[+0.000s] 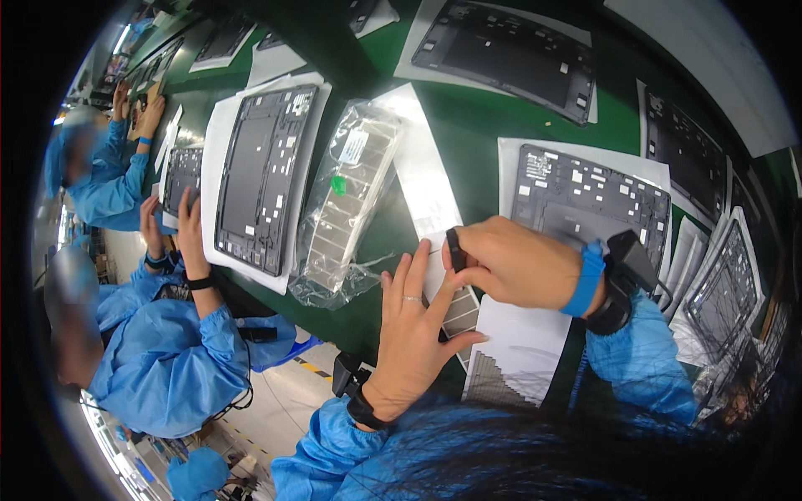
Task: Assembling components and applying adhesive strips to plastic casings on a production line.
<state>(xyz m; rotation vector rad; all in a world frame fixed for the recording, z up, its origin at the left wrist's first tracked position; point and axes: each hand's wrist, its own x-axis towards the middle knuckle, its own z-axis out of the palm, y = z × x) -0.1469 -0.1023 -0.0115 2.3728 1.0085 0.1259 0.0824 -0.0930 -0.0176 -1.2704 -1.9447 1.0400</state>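
My left hand (411, 334) rests with its fingers stretched out on a sheet of grey rectangular stickers (461, 313), a ring on one finger. Over the same sheet, my right hand (518, 260) has thumb and forefinger closed together, and whatever lies in that pinch is too small to make out. Something black, perhaps a finger cover (454, 247), is at its forefinger. A long white backing strip (424, 179) runs away from the fingertips. Just beyond my right hand, a dark tablet housing (593, 185) dotted with small white pieces lies on white paper.
Left of the strip lies a clear bag of grey sticker sheets (355, 200). More tablet housings (267, 179) sit on papers across the green table (476, 125). Near me is another sheet with stepped grey strips (510, 367). Co-workers in blue (171, 359) work along the left edge.
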